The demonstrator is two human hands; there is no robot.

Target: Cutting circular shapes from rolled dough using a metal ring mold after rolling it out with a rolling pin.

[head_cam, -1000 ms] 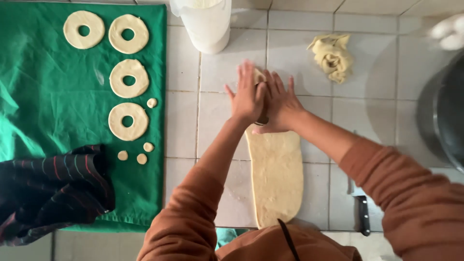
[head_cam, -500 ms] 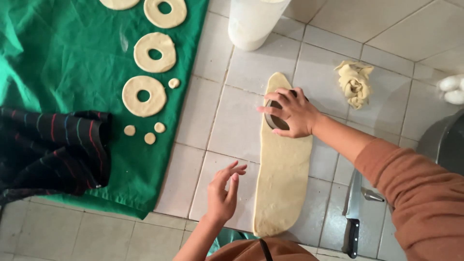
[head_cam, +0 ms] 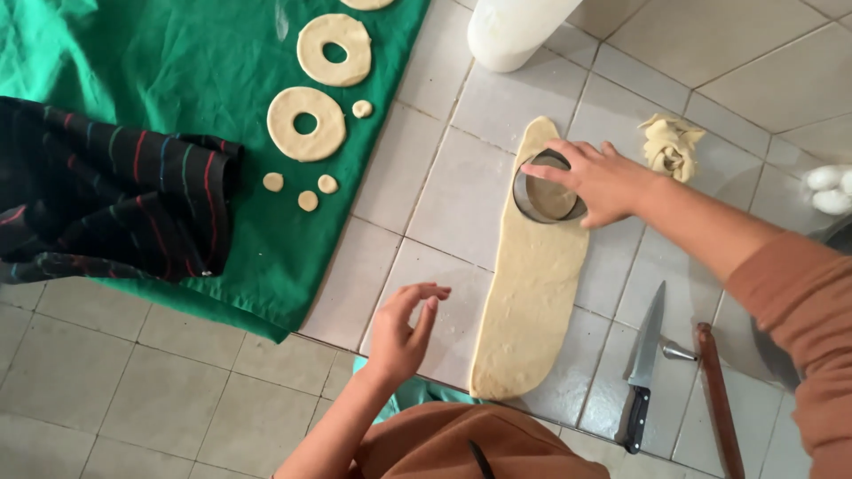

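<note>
A floor (head_cam: 133, 390) of pale grey square tiles, divided by darker grout lines, fills the frame seen from directly above. A bright green cloth (head_cam: 177, 53) is spread over the upper left, its edge running diagonally across the tiles. A dark cloth with thin red, green and blue stripes (head_cam: 106, 204) lies crumpled on top of it. A white container (head_cam: 515, 31) stands at the top edge. Even, soft daylight falls across the tiles, casting only faint shadows. No walls, windows or furniture are in view.
</note>
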